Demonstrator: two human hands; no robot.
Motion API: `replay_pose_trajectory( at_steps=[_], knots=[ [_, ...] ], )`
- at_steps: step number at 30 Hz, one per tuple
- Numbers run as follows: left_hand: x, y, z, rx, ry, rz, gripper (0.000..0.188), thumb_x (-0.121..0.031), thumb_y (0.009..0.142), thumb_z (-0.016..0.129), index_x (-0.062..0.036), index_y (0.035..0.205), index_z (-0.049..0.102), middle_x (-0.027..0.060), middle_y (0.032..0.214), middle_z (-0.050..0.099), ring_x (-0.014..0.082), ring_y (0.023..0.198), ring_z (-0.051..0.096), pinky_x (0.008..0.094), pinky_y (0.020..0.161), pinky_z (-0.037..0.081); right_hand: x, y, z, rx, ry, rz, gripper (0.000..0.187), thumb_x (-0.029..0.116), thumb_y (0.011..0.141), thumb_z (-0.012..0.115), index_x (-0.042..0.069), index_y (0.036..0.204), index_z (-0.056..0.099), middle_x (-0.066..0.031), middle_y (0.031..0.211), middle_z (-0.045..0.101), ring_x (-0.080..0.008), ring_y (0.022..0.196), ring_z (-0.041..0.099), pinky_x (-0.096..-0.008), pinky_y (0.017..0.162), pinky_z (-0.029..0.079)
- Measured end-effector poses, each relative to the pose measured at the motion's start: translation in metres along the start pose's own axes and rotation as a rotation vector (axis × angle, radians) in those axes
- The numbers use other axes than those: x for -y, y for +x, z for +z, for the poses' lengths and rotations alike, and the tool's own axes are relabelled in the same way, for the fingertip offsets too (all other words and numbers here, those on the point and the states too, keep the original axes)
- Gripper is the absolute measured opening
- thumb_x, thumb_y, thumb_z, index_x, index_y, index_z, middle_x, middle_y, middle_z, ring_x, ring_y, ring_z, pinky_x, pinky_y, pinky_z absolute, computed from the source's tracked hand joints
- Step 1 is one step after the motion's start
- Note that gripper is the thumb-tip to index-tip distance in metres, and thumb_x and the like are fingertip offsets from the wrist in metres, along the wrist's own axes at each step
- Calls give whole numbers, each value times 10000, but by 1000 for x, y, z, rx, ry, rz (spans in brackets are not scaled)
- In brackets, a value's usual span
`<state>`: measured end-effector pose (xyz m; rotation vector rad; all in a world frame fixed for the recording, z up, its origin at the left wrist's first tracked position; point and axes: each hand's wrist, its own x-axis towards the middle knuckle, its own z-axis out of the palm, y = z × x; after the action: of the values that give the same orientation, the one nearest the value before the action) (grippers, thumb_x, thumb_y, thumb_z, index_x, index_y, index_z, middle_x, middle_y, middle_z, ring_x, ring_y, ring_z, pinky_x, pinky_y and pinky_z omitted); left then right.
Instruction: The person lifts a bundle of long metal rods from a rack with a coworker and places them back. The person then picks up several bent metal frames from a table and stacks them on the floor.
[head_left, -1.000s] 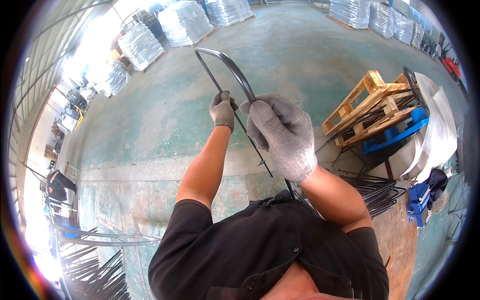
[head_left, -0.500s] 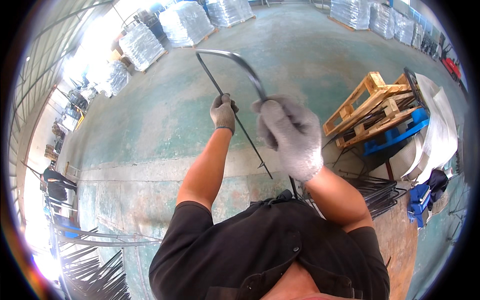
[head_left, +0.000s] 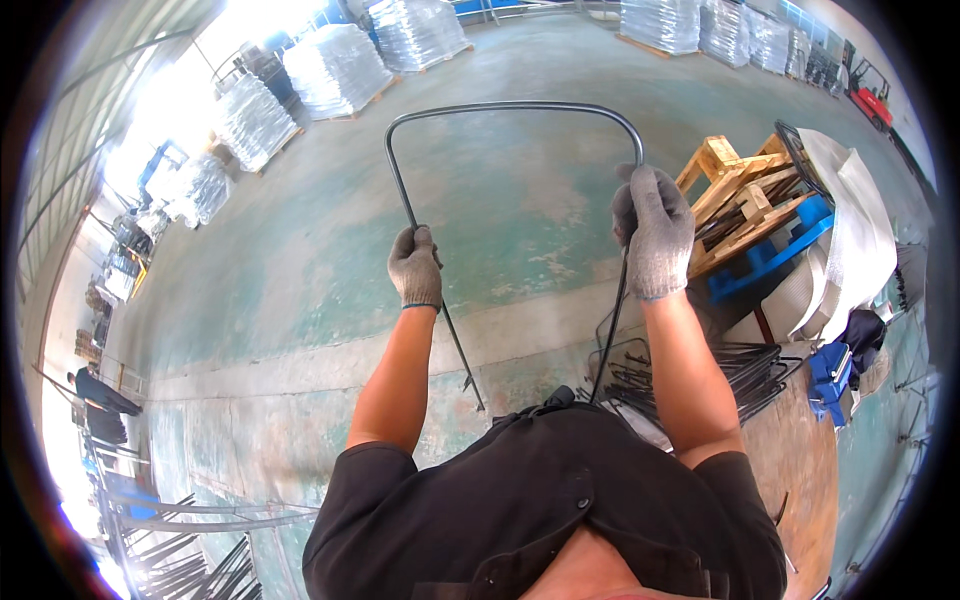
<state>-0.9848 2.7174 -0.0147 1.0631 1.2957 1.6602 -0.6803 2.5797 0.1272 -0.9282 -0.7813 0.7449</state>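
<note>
I hold up a black U-shaped bent metal tube frame, its curved end away from me and its two legs running back toward my body. My left hand, in a grey knit glove, is closed round the left leg. On the right leg, just below the bend, my right hand is closed in a matching glove. Near the tip of the left leg a small bracket sticks out. The right leg's lower end passes close to my waist.
Beside me on the right lies a pile of black bent tube frames. Beyond are wooden pallets, a blue plastic pallet and white sheeting. Black rods rest on a rack at lower left. Wrapped pallet loads stand far off; a person is at left.
The tube frame has turned from edge-on to facing me squarely. My right hand has moved right and away from me; my left hand has shifted slightly left and nearer.
</note>
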Motion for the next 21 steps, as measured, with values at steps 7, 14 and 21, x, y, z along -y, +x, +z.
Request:
replay_pose_trajectory(
  at_steps=[7,14,21],
  knots=[
    [-26,-27,5,75,-22,7,194,-221,1065,743,-36,1121,764,-1,768,637,88,596,557,278,537,453,-4,32,-21,-94,-25,-37,353,321,1119,646,-12,1165,755,2,725,624,-66,570,524,-248,517,408],
    [-38,-43,4,151,-26,33,189,-222,1070,741,-39,1115,759,-6,770,628,82,609,550,272,545,440,-12,42,-37,-145,20,-29,341,319,1120,663,-4,1172,757,0,746,649,-76,584,550,-250,527,421],
    [-42,-48,8,209,-40,26,219,-240,1084,725,-30,1145,734,-8,756,603,102,598,530,286,549,423,-10,41,-47,-174,5,-31,334,321,1115,669,7,1179,763,-1,757,657,-82,595,569,-246,537,435]
  ],
)
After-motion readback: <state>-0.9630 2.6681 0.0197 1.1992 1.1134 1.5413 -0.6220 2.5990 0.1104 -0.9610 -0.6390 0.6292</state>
